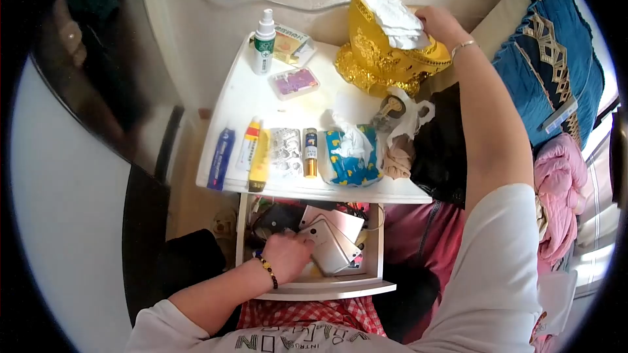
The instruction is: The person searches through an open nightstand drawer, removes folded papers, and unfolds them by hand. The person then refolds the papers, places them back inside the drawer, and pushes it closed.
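Silver shows on the topmost phone [332, 253] under the fingertips of the left hand [288, 258], down inside the drawer [376, 242]. The fingers are curled, but I cannot tell whether this grip holds the phone or only touches it. The right hand [439, 25] is at the edge of the white folded sheets [394, 21] in the gold bowl [379, 64]; whether its grip pinches any of them is hidden. Paler phones [344, 219] lie fanned by the silver one, with a dark pouch [271, 219] near the hand.

As for progress, the drawer is pulled out and both hands are in place, yet the phones lie within it and the sheets sit inside the bowl. The drawer is not shut, and its contents look jumbled.

On the counter [229, 101] above, a blue box [221, 159], a yellow box [260, 162], a blister pack [285, 152], a small bottle [310, 152] and a tissue pack [352, 162] stand along the front edge. Farther back are a spray bottle [263, 46] and a purple-filled case [294, 82].
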The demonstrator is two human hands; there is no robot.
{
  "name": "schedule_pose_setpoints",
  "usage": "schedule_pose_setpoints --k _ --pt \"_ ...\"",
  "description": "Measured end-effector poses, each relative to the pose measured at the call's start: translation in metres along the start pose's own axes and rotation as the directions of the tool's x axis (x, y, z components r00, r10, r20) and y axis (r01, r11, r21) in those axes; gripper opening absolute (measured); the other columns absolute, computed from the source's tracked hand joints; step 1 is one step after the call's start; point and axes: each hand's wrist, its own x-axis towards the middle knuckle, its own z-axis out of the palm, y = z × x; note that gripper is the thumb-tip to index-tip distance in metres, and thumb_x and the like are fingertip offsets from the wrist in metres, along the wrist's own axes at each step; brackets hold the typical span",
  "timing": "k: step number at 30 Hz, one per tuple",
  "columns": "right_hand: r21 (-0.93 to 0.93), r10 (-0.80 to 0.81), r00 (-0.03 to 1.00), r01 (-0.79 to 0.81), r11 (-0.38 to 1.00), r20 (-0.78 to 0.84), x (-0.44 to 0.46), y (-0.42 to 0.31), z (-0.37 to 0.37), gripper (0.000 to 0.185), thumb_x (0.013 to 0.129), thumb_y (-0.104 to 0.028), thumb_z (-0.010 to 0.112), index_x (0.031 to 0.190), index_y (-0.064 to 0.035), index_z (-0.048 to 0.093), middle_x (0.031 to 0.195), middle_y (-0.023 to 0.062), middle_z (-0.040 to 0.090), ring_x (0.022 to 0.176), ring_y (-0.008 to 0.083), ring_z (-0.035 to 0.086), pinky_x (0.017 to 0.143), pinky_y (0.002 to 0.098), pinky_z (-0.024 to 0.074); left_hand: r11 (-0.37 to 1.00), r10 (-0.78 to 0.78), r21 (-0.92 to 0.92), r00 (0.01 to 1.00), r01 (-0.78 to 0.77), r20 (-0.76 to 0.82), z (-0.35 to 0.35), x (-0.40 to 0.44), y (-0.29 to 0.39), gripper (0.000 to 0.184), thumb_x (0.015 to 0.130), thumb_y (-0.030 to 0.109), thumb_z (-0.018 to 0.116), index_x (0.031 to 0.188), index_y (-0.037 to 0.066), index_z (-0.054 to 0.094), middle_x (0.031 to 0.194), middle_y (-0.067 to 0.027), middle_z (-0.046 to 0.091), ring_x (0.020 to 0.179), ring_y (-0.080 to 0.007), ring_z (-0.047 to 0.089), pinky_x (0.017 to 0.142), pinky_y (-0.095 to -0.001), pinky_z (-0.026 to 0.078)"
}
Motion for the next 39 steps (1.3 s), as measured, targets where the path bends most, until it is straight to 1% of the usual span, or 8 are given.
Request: schedule_pose_setpoints --k 11,13,15,19,22,26,32,39 --pt "-0.381 -0.282 0.959 0.246 0.891 -0.040 -0.016 -0.018 0.032 0.022 0.083 -0.015 0.048 0.088 0.0015 0.062 0.078 0.0194 0.063 0.075 0.0330 0.062 0.069 0.0380 0.0485 0.997 -0.051 0.055 0.998 0.049 0.045 -0.023 0.002 -0.013 0.019 0.074 0.023 0.062 0.081 0.007 0.059 0.082 -0.0096 0.061 0.079 -0.0275 0.061 0.066 -0.0391 0.050" --pt "0.171 0.031 1.000 -0.031 0.985 0.003 -0.019 -0.020 0.028 0.011 0.081 -0.007 0.052 0.080 0.0006 0.060 0.081 0.0172 0.064 0.078 0.0312 0.063 0.064 0.0374 0.0501 0.992 -0.112 0.066 0.991 0.107 0.068 -0.027 0.003 -0.020 0.017 0.072 0.021 0.063 0.079 0.006 0.059 0.080 -0.0114 0.061 0.077 -0.0294 0.061 0.066 -0.0400 0.049" --pt "0.702 -0.609 0.793 0.439 0.560 -0.010 -0.023 -0.020 0.014 0.026 0.086 -0.002 0.037 0.104 0.0073 0.053 0.096 0.0184 0.060 0.085 0.0257 0.054 0.079 0.0331 0.0434 0.990 -0.127 0.074 0.987 0.120 0.095 -0.032 0.001 -0.020 0.017 0.072 0.020 0.064 0.081 0.006 0.060 0.081 -0.0119 0.061 0.076 -0.0307 0.061 0.066 -0.0410 0.049" --pt "0.609 0.305 0.938 -0.148 0.780 -0.162 -0.143 -0.143 -0.095 0.032 0.090 -0.022 0.042 0.088 0.0073 0.056 0.081 0.0122 0.058 0.078 0.0201 0.053 0.072 0.0368 0.0407 0.980 -0.083 0.193 0.985 0.053 0.149 -0.013 -0.007 -0.022 0.009 0.073 0.013 0.056 0.075 0.008 0.063 0.078 -0.0094 0.064 0.074 -0.0272 0.064 0.065 -0.0393 0.051" --pt "0.616 0.069 0.933 0.177 0.767 -0.354 -0.229 -0.172 -0.060 0.019 0.084 -0.013 0.058 0.098 -0.0010 0.064 0.084 0.0094 0.067 0.075 0.0149 0.063 0.065 0.0283 0.0492 0.943 -0.117 0.326 0.986 0.071 0.122 0.003 -0.012 -0.022 0.013 0.073 0.011 0.055 0.084 0.008 0.062 0.087 -0.0067 0.065 0.084 -0.0241 0.061 0.070 -0.0354 0.049" --pt "0.561 -0.251 0.906 0.018 0.827 0.341 -0.344 -0.250 0.031 0.052 0.077 -0.035 0.065 0.112 0.0006 0.050 0.091 0.0198 0.061 0.083 0.0338 0.061 0.075 0.0407 0.0481 0.910 -0.164 0.394 0.985 0.129 0.057 0.022 -0.008 -0.030 0.025 0.068 0.012 0.062 0.092 0.009 0.058 0.093 -0.0050 0.062 0.091 -0.0246 0.056 0.071 -0.0334 0.048" --pt "0.318 -0.186 0.890 0.049 0.947 0.416 -0.371 -0.276 0.106 0.095 0.066 -0.046 0.072 0.141 -0.0183 0.020 0.141 0.0248 0.020 0.132 0.0367 0.018 0.095 0.0567 0.0292 0.938 -0.179 0.277 0.975 0.210 -0.131 0.014 0.002 -0.042 0.014 0.072 0.009 0.058 0.085 0.007 0.061 0.091 -0.0086 0.062 0.088 -0.0275 0.057 0.074 -0.0368 0.048" --pt "0.230 -0.133 0.920 0.049 0.972 0.368 -0.364 -0.255 0.127 0.063 0.080 -0.016 0.054 0.138 -0.0176 0.029 0.140 0.0228 0.024 0.131 0.0358 0.022 0.099 0.0543 0.0273 0.979 -0.187 0.023 0.937 0.203 -0.295 0.013 0.007 -0.048 0.024 0.067 0.010 0.069 0.086 0.008 0.055 0.090 -0.0087 0.057 0.085 -0.0296 0.055 0.073 -0.0384 0.046"
